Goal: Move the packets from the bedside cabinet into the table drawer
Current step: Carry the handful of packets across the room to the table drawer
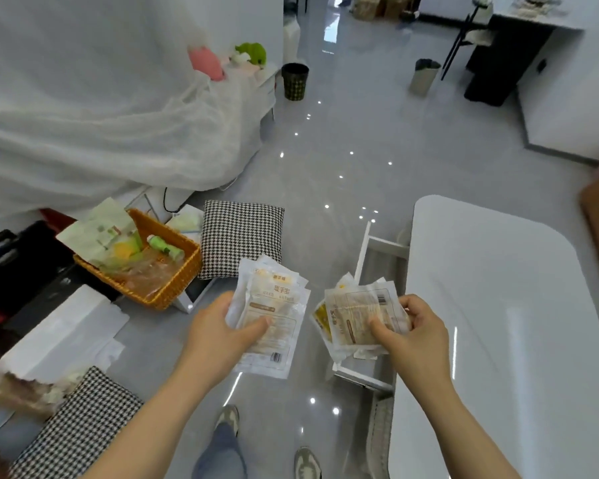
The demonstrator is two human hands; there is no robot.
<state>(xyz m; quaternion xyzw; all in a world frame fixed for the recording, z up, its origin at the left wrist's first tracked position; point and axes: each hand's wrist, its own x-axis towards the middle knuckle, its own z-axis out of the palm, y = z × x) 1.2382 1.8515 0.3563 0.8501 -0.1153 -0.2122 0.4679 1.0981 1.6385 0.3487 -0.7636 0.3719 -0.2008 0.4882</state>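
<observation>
The person stands on a glossy grey floor [325,140] with a batch of packets in each hand, both held out in front at about the same height and apart from each other. The left hand [218,330] grips the left stack of packets [274,305], thumb pressed across the front of the top one and fingers behind; these are pale, see-through sachets with orange print and a barcode at the near corner, fanned slightly at their far edges. The right hand [412,326] pinches the right stack of packets [357,312] between its thumb and curled fingers, the sachets turned sideways, with a yellow-printed one showing at the stack's left edge. This right batch hangs directly over the open drawer [363,250], whose white rim juts out to the left from under the white tabletop [498,323] on the right. How many packets each batch has cannot be told. To the left, an orange wicker basket [173,288] holds green and yellow items, and just to its right lies a houndstooth cushion [241,236]. A second houndstooth cushion [80,423] lies near the left arm. Two shoes [227,418] show at the near edge.
</observation>
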